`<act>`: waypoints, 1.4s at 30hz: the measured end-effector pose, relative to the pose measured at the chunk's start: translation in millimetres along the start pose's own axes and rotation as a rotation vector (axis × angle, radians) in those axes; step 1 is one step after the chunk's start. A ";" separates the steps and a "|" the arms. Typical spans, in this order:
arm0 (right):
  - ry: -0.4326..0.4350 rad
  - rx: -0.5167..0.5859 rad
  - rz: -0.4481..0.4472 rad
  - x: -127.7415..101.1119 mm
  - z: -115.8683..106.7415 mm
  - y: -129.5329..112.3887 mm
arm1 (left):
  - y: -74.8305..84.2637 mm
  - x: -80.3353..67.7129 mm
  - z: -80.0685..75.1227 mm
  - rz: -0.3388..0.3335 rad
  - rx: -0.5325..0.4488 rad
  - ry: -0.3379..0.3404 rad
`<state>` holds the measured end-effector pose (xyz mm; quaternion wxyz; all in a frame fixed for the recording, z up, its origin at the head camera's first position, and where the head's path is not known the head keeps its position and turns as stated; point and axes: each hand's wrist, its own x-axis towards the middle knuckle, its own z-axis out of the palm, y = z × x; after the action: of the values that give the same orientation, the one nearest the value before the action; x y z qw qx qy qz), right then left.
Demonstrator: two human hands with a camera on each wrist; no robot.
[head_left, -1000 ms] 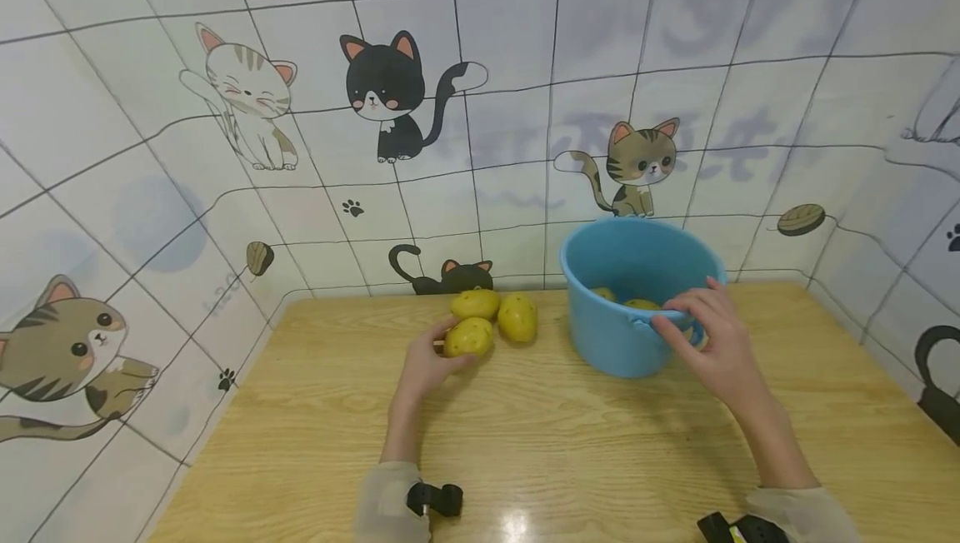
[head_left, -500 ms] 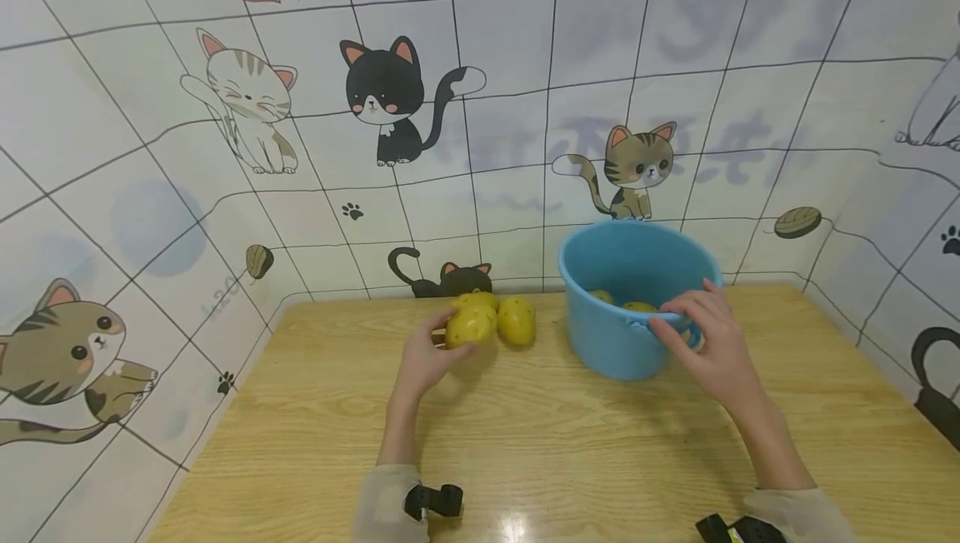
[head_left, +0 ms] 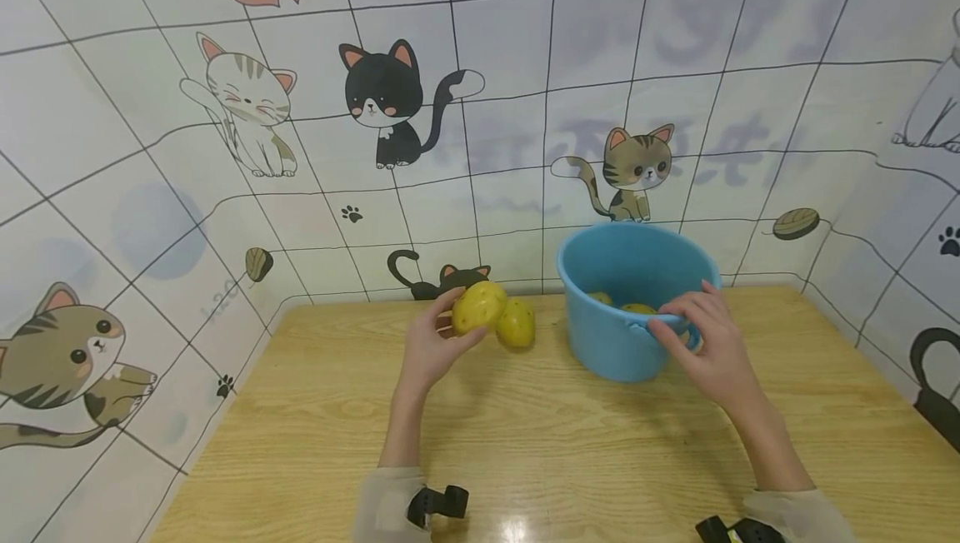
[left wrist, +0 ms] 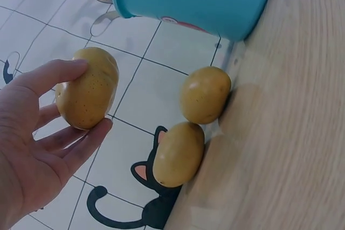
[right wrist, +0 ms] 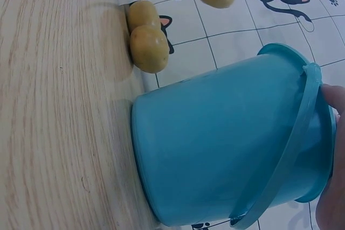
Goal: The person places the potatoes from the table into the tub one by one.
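L hand [head_left: 429, 349] holds a potato [head_left: 479, 306] off the bench [head_left: 540, 435], center of head view, fingers curled round it from below and the side; in L wrist view thumb on top, fingers [left wrist: 81, 146] cupped under. R hand [head_left: 712, 351] at the near rim of the blue bucket [head_left: 611, 343], right of center, fingers curled over the rim/handle [right wrist: 294, 149], so it's gripping the bucket.

2 more potatoes on the bench by the back wall, just left of the bucket: front one [head_left: 516, 323], rear one [left wrist: 179, 154] mostly hidden behind the held potato in head view. At least 2 potatoes already inside the bucket [head_left: 637, 306].

Judgement on doing the step well: carry the held potato over the rim w/ clearance, keep the cupped grip, skin is smooth and round so may slip. R hand should brace the bucket; it's light plastic and could slide or tip if knocked. Release low inside, not from height.

Writing/brands: none legible. Wall [head_left: 525, 68] is cat-cartoon tile w/ paw prints and a heart; faint bluish marks behind the bucket, too blurred to read. No label visible on the bucket.
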<state>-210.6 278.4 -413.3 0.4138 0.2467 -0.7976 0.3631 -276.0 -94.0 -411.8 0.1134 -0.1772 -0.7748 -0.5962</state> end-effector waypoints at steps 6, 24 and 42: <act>-0.014 0.003 0.014 -0.3 -0.9 -0.1 | 16.2 0.5 6.9 0.011 -0.066 0.009; -0.017 0.002 0.022 1.5 -1.5 -2.6 | 54.6 1.9 37.3 0.079 -0.137 0.020; -0.025 -0.001 0.022 1.9 -1.7 -3.8 | 76.9 9.8 74.2 0.231 -0.050 -0.068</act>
<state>-208.1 277.2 -409.6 0.3999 0.2422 -0.8056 0.3639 -250.8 -3.7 -359.6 0.1508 -0.2881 -0.7376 -0.5918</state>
